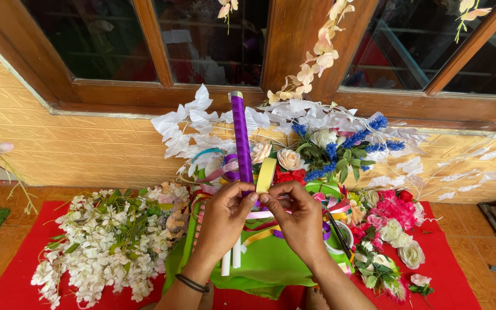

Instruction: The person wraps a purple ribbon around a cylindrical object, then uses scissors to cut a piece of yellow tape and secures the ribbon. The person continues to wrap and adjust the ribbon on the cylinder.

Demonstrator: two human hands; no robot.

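My left hand (225, 215) and my right hand (298, 217) meet at the fingertips over a green cloth (265, 267). Between them they pinch a pink ribbon (260, 214) where it crosses a long roll wrapped in purple (241, 140). That roll stands nearly upright, its white lower end (231, 261) showing below my left hand. A yellow ribbon loop (266, 175) rises just behind my fingers. A dark band circles my left wrist.
White artificial blossom sprays (101, 241) lie on the red mat (12, 281) at left. Roses and pink flowers (394, 221) sit at right, a mixed bouquet with blue spikes (340, 149) behind. Scissors (337, 232) rest near a small white cup. A wooden window frame (294, 46) tops the yellow wall.
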